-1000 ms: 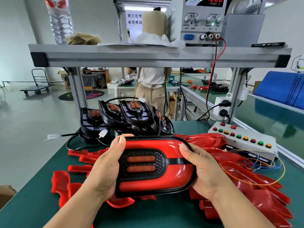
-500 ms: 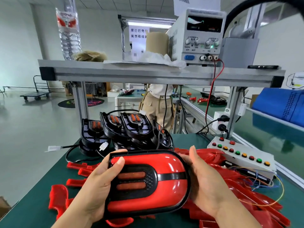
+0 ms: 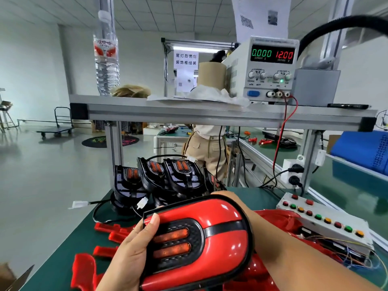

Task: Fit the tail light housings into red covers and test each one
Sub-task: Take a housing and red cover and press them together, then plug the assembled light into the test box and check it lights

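Left hand [image 3: 130,255] alone carried the assembled tail light [image 3: 210,238], fingers wrapped behind its left end and thumb [image 3: 154,222] pressed on the front edge beside the two orange strips. A second earlier both hands had squeezed it from either end. The right hand had since let go and slipped behind the light, so only the right forearm [image 3: 283,244] showed, crossing under its right end. Whether that hand was closed on anything I could not tell.

The light itself had been lifted and tipped up towards the camera, held above the green table [image 3: 69,238]. Its red cover sat flush around the black housing with no gap that I could see. I judged the fitting step done for this piece and the test still to come. The right hand was probably feeling for the lead at the back.

Behind it stood the row of bare black housings [image 3: 180,177] with their white plugs. Loose red covers [image 3: 84,271] lay on the mat to either side. The button box [image 3: 327,223] sat to the right, untouched. Up on the shelf the power supply [image 3: 270,68] read zero current at twelve volts, which suggested nothing was connected yet.
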